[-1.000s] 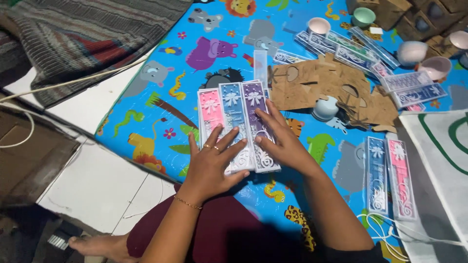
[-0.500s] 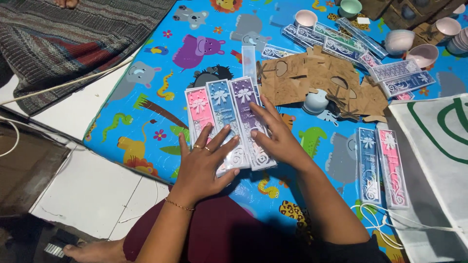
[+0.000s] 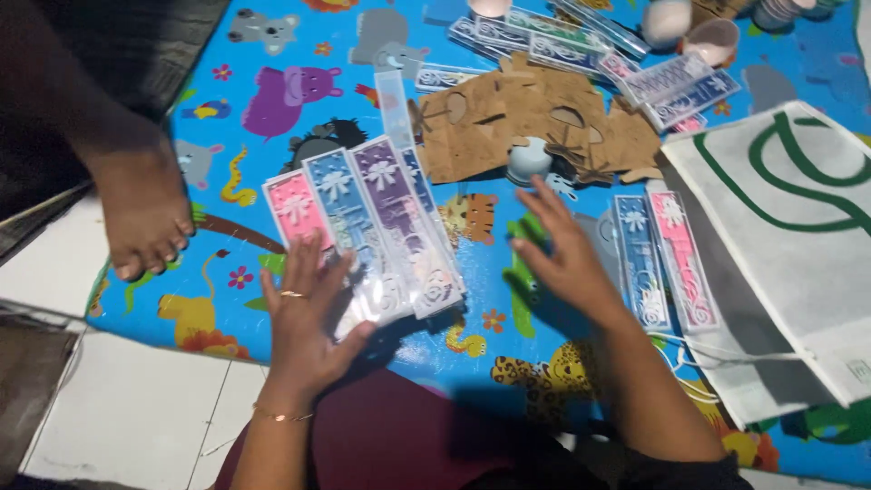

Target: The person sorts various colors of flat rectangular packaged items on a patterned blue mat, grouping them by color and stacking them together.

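Three long flat boxes, pink (image 3: 295, 211), blue (image 3: 337, 204) and purple (image 3: 396, 218), each with a bow print, lie side by side on a bright animal-print play mat (image 3: 272, 82). My left hand (image 3: 307, 318) rests flat on their near ends, fingers spread, a ring on one finger. My right hand (image 3: 564, 252) hovers open over the mat between this group and a blue box (image 3: 640, 260) and pink box (image 3: 683, 259) lying to the right. It holds nothing.
Another person's bare foot (image 3: 141, 204) stands on the mat's left edge. Brown cardboard cut-outs (image 3: 535, 113), more flat boxes (image 3: 676, 83) and small bowls (image 3: 712, 38) lie at the back. A white bag with green print (image 3: 798, 245) lies at right. White floor tiles (image 3: 118, 408) at lower left.
My right hand has lifted off the purple box and moved right, toward the blue and pink pair. A bare foot has come into view at left. The camera has shifted.
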